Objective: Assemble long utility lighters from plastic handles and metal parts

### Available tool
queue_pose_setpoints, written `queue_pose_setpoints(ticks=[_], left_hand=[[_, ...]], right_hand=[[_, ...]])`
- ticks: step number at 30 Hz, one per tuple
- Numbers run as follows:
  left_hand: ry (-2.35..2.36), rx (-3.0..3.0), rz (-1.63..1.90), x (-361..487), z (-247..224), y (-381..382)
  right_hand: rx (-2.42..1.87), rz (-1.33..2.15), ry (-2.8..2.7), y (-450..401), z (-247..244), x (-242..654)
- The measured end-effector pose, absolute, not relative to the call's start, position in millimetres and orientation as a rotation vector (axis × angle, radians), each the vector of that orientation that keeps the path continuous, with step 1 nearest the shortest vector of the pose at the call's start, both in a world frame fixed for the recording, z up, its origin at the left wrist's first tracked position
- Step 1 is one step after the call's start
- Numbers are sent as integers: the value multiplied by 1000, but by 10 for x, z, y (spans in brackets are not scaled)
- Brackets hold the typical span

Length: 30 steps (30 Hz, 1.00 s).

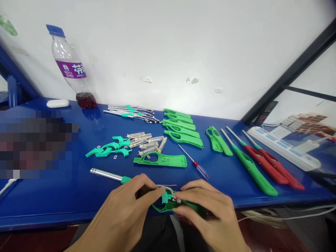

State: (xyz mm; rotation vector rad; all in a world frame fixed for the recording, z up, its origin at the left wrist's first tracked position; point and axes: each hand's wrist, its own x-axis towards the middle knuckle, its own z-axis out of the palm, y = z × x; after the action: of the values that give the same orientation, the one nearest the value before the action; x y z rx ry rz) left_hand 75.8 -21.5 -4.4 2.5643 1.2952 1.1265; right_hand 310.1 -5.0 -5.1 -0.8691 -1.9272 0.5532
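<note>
At the front edge of the blue table, my left hand [128, 206] is closed round the neck end of a green lighter casing half [168, 209]. A metal lighter tube [107, 174] with a teal collar sticks out to the left from under its fingers. Near its thumb, a teal trigger [165, 198] sits in the casing, with thin white wires looping above. My right hand [210, 206] is closed on the casing's handle end, thumb and fingertips by the wire ends. Its palm hides part of the handle. Just beyond lies another green casing half [173, 161], hollow side up.
Teal triggers [110, 148], clear igniter parts [147, 141], wired metal tubes [128, 112] and green casing halves [183, 131] lie farther back. A screwdriver [195, 164] and finished-looking lighters [262, 161] are right, near a power strip [283, 147]. A bottle [70, 70] stands back left.
</note>
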Motion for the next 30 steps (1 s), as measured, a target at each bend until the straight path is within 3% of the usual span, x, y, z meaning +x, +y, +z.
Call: queue_pose_setpoints(ticks=[30], left_hand=[[1352,2617,1156,799,-76,-104]], right_hand=[[-777,449,-1943,2,-81,3126]])
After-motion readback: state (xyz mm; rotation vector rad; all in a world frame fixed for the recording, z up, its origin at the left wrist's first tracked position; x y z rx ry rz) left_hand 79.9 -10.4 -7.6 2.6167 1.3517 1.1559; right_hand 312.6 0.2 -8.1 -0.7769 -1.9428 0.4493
